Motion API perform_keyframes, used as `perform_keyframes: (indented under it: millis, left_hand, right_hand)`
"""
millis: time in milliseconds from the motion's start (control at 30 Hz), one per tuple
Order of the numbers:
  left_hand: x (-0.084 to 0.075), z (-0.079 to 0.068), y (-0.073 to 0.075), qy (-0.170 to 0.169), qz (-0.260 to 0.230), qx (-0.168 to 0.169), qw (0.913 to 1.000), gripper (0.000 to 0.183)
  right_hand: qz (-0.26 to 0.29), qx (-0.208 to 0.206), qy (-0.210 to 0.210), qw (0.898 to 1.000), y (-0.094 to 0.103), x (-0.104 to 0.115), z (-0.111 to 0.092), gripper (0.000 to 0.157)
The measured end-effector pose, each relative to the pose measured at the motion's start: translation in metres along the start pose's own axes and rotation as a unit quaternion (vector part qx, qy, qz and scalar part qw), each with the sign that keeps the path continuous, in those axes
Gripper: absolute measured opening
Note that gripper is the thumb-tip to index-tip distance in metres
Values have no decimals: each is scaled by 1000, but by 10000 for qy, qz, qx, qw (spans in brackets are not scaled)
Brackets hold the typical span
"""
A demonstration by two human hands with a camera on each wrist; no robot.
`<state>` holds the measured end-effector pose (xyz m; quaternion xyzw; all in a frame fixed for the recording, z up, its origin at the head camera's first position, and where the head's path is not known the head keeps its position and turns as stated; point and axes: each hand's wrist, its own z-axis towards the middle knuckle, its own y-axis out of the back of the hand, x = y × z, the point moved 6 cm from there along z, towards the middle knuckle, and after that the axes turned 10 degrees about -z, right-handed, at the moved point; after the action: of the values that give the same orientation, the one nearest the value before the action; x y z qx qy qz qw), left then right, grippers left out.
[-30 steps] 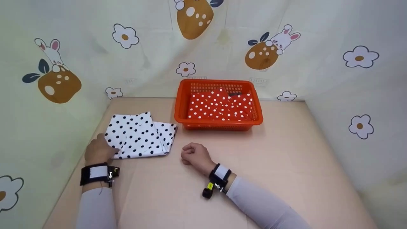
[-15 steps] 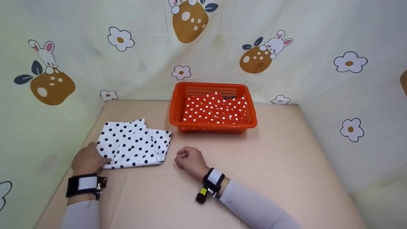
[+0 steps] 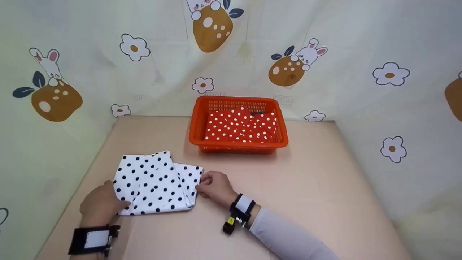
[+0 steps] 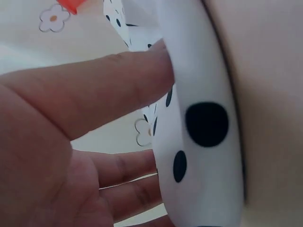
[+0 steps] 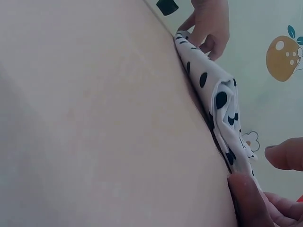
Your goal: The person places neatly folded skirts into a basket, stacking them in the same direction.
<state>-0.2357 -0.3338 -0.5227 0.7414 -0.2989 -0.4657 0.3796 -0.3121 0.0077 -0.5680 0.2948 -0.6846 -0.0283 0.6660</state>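
White with bold black dots, folded cloth (image 3: 155,184) lies on the pale pinkish table (image 3: 306,195), layers stacked, creases showing! Left hand (image 3: 102,203) pinches its left edge; right hand (image 3: 217,187) touches the right, finger and thumb apart. Behind sits an orange basket (image 3: 238,144) holding red dotted fabric (image 3: 240,127), before a bunny-and-flower backdrop (image 3: 162,47).

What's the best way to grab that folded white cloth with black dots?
Probably by both ends: the folded white cloth lies flat and wide, so come in from left and right, fingers beneath, thumbs on top. A one-sided grip might let it sag. Folded layers show at its right end, so pinch them all together.
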Motion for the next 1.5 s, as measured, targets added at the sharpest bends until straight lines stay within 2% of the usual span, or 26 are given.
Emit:
perform_keyframes:
  millis: [133,267,400,500,733,967,1100,1200,1333,1500]
  left_hand:
    - [-9,-13,-9,-22,57,100,9999,107]
    - [-27,-22,-17,-268,115,144,9995,111]
    - [-54,-27,-30,-757,55,197,9969,100]
    - [-74,-33,-43,-1083,-104,350,9934,86]
    - [-128,-42,-83,-1480,-239,815,9853,84]
    - [-193,-45,-121,-1917,-182,933,9768,78]
    - [-217,-49,-136,-2097,-214,915,9732,76]
    - [-225,-49,-141,-2127,-343,843,9729,75]
    - [-224,-46,-142,-2101,-585,762,9729,79]
    - [-214,-42,-143,-2048,-902,814,9712,86]
  right_hand:
    - [-143,149,174,9996,2,-3,-6,26]
    - [-628,21,444,9970,13,-7,-15,23]
    - [-1129,-166,673,9912,35,-15,-27,23]
    - [-1194,-187,639,9906,56,-28,-40,24]
    - [-1046,-297,74,9940,122,-66,-73,26]
    - [-1000,-613,-765,9901,184,-101,-104,34]
    - [-1036,-845,-1177,9840,207,-111,-115,32]
    - [-1235,-1041,-1282,9785,216,-111,-117,29]
    - [-1564,-1281,-1297,9707,221,-109,-116,28]
    - [-1300,-1315,-1420,9724,218,-113,-117,27]
